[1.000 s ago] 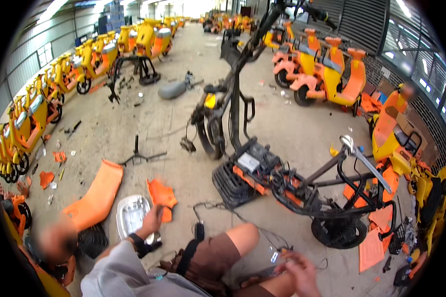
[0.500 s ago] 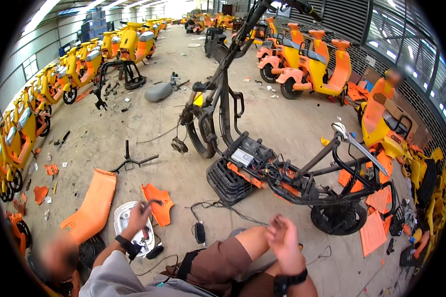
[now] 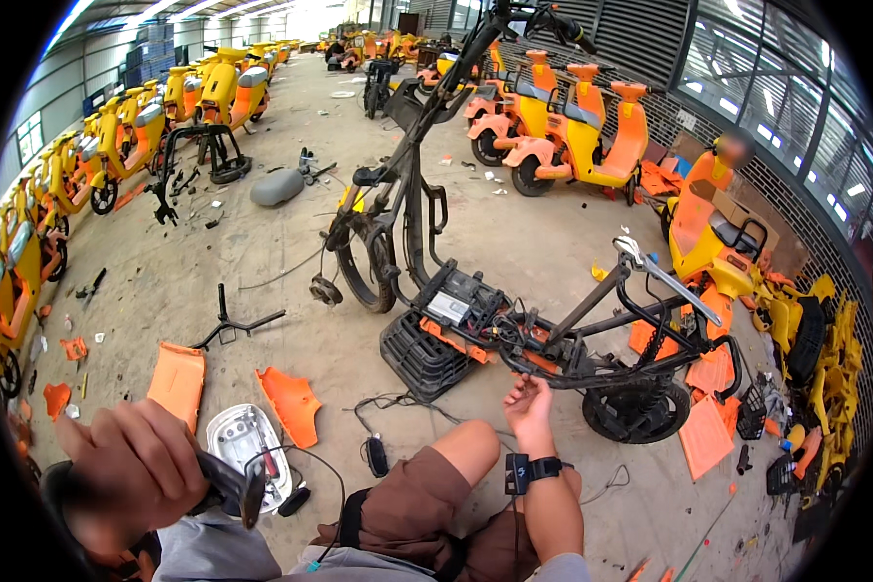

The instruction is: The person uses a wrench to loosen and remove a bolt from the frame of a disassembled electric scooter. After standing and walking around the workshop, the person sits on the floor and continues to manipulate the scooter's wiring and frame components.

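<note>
My left hand [image 3: 136,454] is raised close to the camera at the lower left, its fingers curled into a fist. What it grips is hidden behind the fingers and the blur beside them. A dark band with a thin cable shows at that wrist. My right hand [image 3: 527,403] is beside the lower rail of a stripped black scooter frame [image 3: 577,335], with loosely bent fingers and nothing visible in them. Whether its fingertips touch the rail I cannot tell. The frame stands across the middle, with an open electronics compartment [image 3: 453,303] and a black basket [image 3: 422,357] against its near side.
Near my left arm lie a white shell [image 3: 240,446] and orange panels [image 3: 289,403]. A cable with a black connector [image 3: 375,456] is before my knee. A three-legged black bracket [image 3: 225,325] lies farther off. Yellow-orange scooters [image 3: 606,145] line both sides; loose panels [image 3: 834,359] pile at right.
My left hand has come up from over the white shell toward the camera. My right hand has moved forward to the scooter frame's rail. The view has turned slightly right.
</note>
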A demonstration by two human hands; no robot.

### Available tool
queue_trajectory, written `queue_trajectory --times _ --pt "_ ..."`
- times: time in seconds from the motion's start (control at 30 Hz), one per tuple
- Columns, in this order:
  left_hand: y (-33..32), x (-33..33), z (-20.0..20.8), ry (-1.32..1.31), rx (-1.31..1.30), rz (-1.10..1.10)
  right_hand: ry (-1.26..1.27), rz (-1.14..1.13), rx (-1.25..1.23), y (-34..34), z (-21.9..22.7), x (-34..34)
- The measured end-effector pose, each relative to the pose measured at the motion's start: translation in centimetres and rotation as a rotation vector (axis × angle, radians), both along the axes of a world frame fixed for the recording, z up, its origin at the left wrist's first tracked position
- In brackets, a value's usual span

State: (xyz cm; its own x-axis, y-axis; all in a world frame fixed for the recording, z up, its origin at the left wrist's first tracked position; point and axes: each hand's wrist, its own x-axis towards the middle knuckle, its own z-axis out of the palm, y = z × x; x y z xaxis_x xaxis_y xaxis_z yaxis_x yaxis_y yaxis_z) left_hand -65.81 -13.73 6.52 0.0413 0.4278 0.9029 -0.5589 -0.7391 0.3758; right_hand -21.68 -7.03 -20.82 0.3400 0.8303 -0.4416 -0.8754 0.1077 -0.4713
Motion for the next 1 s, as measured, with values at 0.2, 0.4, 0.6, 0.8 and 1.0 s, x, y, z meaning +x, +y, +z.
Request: queue_trajectory --times 0.2,0.4,0.6,0.8,1.0 --pt "-2.7 1.8 2.2 -0.043 0.034 -0.004 -0.052 0.022 -0.032 0.7 -0.2 -0.9" --pt "-3.0 4.3 3.5 0.028 0.172 -0.111 -0.074 -0.006 -0.046 0.5 0.2 -1.0" --pt "-1.5 4.4 3.5 0.007 0.29 -0.364 -0.071 0.015 -0.053 0.5 0.2 -1.2" --pt "-3.6 5.1 4.3 0.101 0.246 -0.03 -0.08 0.038 -0.05 0.8 -0.1 -1.5" --pt "-3.2 5.3 4.1 0.108 0.263 -0.063 -0.075 0.022 -0.065 0.3 0.1 -0.9"
